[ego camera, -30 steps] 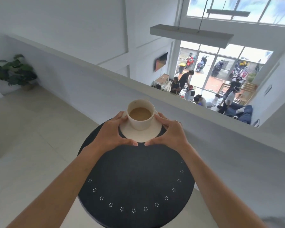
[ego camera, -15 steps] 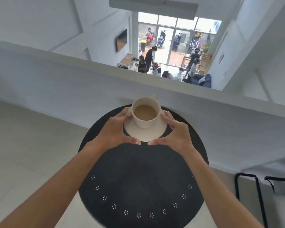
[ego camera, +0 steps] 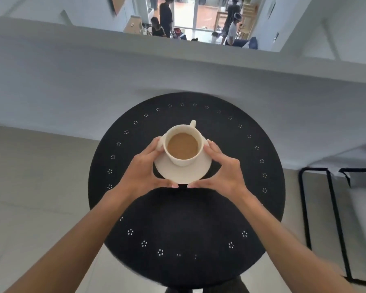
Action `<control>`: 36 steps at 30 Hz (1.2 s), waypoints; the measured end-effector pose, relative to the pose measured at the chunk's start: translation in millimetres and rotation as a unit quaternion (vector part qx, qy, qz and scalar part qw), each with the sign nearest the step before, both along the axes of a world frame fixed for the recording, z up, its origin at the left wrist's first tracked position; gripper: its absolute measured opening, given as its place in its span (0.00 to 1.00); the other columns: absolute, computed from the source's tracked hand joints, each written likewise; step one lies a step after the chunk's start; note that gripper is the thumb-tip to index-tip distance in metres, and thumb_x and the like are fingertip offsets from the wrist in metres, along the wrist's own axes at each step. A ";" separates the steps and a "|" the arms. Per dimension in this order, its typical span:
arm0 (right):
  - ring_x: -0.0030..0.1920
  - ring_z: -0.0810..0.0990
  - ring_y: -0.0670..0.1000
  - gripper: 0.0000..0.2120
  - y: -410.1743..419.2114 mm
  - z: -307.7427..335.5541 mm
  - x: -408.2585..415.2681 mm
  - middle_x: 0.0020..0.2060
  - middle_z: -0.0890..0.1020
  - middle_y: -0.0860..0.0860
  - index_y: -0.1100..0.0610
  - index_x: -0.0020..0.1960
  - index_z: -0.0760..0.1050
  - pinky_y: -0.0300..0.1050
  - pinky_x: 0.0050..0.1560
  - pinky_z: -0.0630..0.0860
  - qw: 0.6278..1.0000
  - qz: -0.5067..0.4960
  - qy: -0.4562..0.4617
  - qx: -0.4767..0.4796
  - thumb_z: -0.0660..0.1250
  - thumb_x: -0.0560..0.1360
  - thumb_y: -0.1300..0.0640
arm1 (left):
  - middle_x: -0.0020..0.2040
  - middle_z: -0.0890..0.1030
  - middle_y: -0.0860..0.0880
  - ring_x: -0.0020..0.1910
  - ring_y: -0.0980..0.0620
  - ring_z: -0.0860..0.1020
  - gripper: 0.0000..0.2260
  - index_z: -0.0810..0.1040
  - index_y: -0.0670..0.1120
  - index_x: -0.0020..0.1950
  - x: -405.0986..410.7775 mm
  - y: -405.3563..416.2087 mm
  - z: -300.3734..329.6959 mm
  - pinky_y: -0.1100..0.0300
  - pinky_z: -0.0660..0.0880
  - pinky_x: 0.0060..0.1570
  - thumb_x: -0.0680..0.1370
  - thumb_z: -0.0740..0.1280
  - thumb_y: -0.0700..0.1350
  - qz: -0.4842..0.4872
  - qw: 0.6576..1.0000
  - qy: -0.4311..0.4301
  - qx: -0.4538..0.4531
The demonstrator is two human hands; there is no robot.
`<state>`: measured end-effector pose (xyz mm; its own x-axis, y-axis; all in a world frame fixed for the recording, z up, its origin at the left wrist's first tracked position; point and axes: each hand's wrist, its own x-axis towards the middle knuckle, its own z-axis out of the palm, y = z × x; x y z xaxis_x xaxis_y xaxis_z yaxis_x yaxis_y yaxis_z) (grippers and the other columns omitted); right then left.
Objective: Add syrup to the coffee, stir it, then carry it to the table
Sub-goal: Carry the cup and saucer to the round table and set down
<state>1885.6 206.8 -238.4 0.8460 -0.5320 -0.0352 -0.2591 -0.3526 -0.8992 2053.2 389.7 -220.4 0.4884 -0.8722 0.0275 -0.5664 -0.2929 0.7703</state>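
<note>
A white cup of light brown coffee stands on a white saucer, its handle pointing away from me. My left hand grips the saucer's left rim and my right hand grips its right rim, thumbs nearly meeting at the near edge. The saucer is over the middle of a round black table with a ring of small white flower marks. Whether the saucer rests on the tabletop or hovers just above it, I cannot tell.
A low white wall runs behind the table, with an opening above it onto a lower floor where people stand and sit. A chair with a black metal frame and grey seat stands at the right. Pale floor tiles lie at the left.
My view has tilted down and the table now fills the centre. The cup and saucer, held in both hands, have come from the table's far edge to over its middle.
</note>
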 end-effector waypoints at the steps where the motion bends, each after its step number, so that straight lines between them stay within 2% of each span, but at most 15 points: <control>1: 0.79 0.63 0.45 0.55 0.0 -9.1 -0.3 0.77 0.70 0.50 0.52 0.75 0.72 0.30 0.76 0.59 1.000 0.000 0.004 0.006 0.90 0.51 0.56 | 0.73 0.67 0.62 0.68 0.70 0.66 0.49 0.68 0.49 0.76 0.4 -0.1 -7.8 0.76 0.61 0.64 0.59 0.84 0.54 -0.002 1.000 0.003 0.004; 4: 0.78 0.63 0.39 0.56 -0.1 -31.6 -2.8 0.77 0.70 0.49 0.51 0.76 0.72 0.21 0.70 0.56 0.999 -0.008 0.027 0.016 0.90 0.51 0.55 | 0.73 0.67 0.61 0.70 0.62 0.68 0.50 0.67 0.50 0.77 0.9 -2.7 -27.3 0.71 0.64 0.67 0.58 0.85 0.54 -0.007 1.000 0.013 0.023; 6: 0.78 0.63 0.40 0.56 0.2 -44.6 -4.8 0.78 0.69 0.48 0.51 0.76 0.71 0.20 0.70 0.55 0.999 -0.015 0.046 0.016 0.90 0.51 0.54 | 0.73 0.68 0.61 0.70 0.59 0.70 0.51 0.66 0.53 0.77 0.4 -5.9 -37.1 0.68 0.65 0.67 0.58 0.85 0.53 -0.009 0.999 0.021 0.037; 8: 0.80 0.62 0.43 0.56 -0.1 -54.6 -5.5 0.78 0.69 0.47 0.48 0.76 0.71 0.26 0.74 0.56 0.998 -0.022 0.060 0.019 0.90 0.51 0.54 | 0.71 0.69 0.63 0.69 0.60 0.69 0.52 0.64 0.57 0.76 0.2 -8.7 -47.3 0.73 0.64 0.64 0.57 0.86 0.52 0.001 0.998 0.035 0.053; 10: 0.81 0.59 0.44 0.57 -1.1 -60.2 -5.2 0.78 0.68 0.44 0.42 0.76 0.68 0.36 0.79 0.56 0.997 -0.026 0.074 0.021 0.90 0.52 0.52 | 0.70 0.69 0.65 0.70 0.60 0.68 0.53 0.61 0.61 0.76 -0.3 -10.9 -57.2 0.71 0.63 0.64 0.57 0.86 0.52 0.021 0.996 0.046 0.075; 12: 0.82 0.55 0.44 0.60 -3.4 -65.3 -4.3 0.78 0.68 0.42 0.38 0.78 0.64 0.45 0.81 0.55 0.995 -0.028 0.094 0.021 0.90 0.52 0.50 | 0.72 0.62 0.72 0.78 0.58 0.58 0.57 0.55 0.63 0.78 -0.6 -13.9 -67.4 0.62 0.59 0.71 0.57 0.86 0.53 0.036 0.993 0.043 0.101; 14: 0.83 0.50 0.44 0.63 -5.5 -70.1 -1.9 0.80 0.65 0.46 0.29 0.77 0.57 0.49 0.80 0.54 0.992 -0.034 0.123 0.021 0.89 0.51 0.45 | 0.70 0.53 0.79 0.80 0.61 0.47 0.61 0.49 0.63 0.80 -1.2 -17.8 -75.0 0.58 0.54 0.73 0.57 0.85 0.54 0.044 0.989 0.045 0.131; 15: 0.83 0.48 0.45 0.65 -6.5 -72.7 -0.3 0.81 0.63 0.48 0.24 0.75 0.53 0.51 0.80 0.53 0.990 -0.035 0.137 0.022 0.88 0.50 0.43 | 0.70 0.51 0.79 0.79 0.62 0.46 0.62 0.47 0.62 0.80 -1.4 -19.8 -78.8 0.57 0.53 0.73 0.57 0.85 0.54 0.045 0.988 0.048 0.142; 17: 0.83 0.45 0.46 0.67 -8.5 -79.3 2.6 0.82 0.62 0.49 0.22 0.74 0.46 0.54 0.80 0.52 0.987 -0.033 0.156 0.018 0.86 0.48 0.39 | 0.73 0.52 0.73 0.80 0.59 0.46 0.63 0.46 0.61 0.81 -1.0 -23.3 -86.0 0.55 0.54 0.75 0.57 0.85 0.54 0.050 0.985 0.056 0.156; 20: 0.84 0.43 0.48 0.70 -10.6 -88.9 5.4 0.82 0.60 0.45 0.24 0.76 0.43 0.49 0.77 0.49 0.984 -0.029 0.174 0.022 0.87 0.50 0.40 | 0.78 0.55 0.66 0.81 0.54 0.46 0.64 0.45 0.59 0.82 0.5 -26.8 -96.3 0.50 0.54 0.77 0.58 0.85 0.54 0.057 0.982 0.065 0.167; 23: 0.84 0.43 0.49 0.70 -11.9 -97.5 7.9 0.82 0.60 0.44 0.22 0.74 0.41 0.51 0.78 0.50 0.984 -0.031 0.176 0.026 0.88 0.50 0.42 | 0.77 0.54 0.67 0.80 0.57 0.45 0.64 0.44 0.58 0.82 2.1 -29.2 -104.0 0.50 0.52 0.78 0.58 0.85 0.54 0.051 0.982 0.056 0.174; 27: 0.84 0.44 0.50 0.70 -14.3 -105.1 8.1 0.82 0.59 0.44 0.32 0.80 0.46 0.45 0.74 0.50 0.981 -0.032 0.191 0.014 0.88 0.52 0.45 | 0.81 0.52 0.60 0.80 0.54 0.44 0.64 0.42 0.55 0.82 1.6 -34.8 -106.1 0.52 0.50 0.77 0.60 0.84 0.53 0.047 0.979 0.060 0.192; 31: 0.83 0.44 0.49 0.70 -16.7 -106.4 7.1 0.83 0.58 0.45 0.33 0.81 0.46 0.47 0.76 0.51 0.980 -0.044 0.193 0.020 0.89 0.52 0.46 | 0.82 0.49 0.59 0.72 0.65 0.41 0.65 0.39 0.53 0.82 1.3 -41.8 -107.5 0.56 0.46 0.76 0.61 0.84 0.53 0.031 0.979 0.057 0.195; 36: 0.83 0.44 0.50 0.69 -18.9 -106.4 8.8 0.83 0.57 0.45 0.36 0.81 0.47 0.53 0.78 0.53 0.978 -0.046 0.201 0.012 0.88 0.54 0.47 | 0.82 0.50 0.59 0.69 0.67 0.40 0.64 0.39 0.52 0.82 1.1 -46.2 -108.8 0.56 0.46 0.76 0.63 0.83 0.54 0.023 0.978 0.041 0.204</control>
<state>1894.4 187.9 -344.9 0.7100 -0.5997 -0.3691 -0.6232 -0.2912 -0.7258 2054.3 343.4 -329.1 0.5136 -0.7788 -0.3600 -0.4861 -0.6099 0.6259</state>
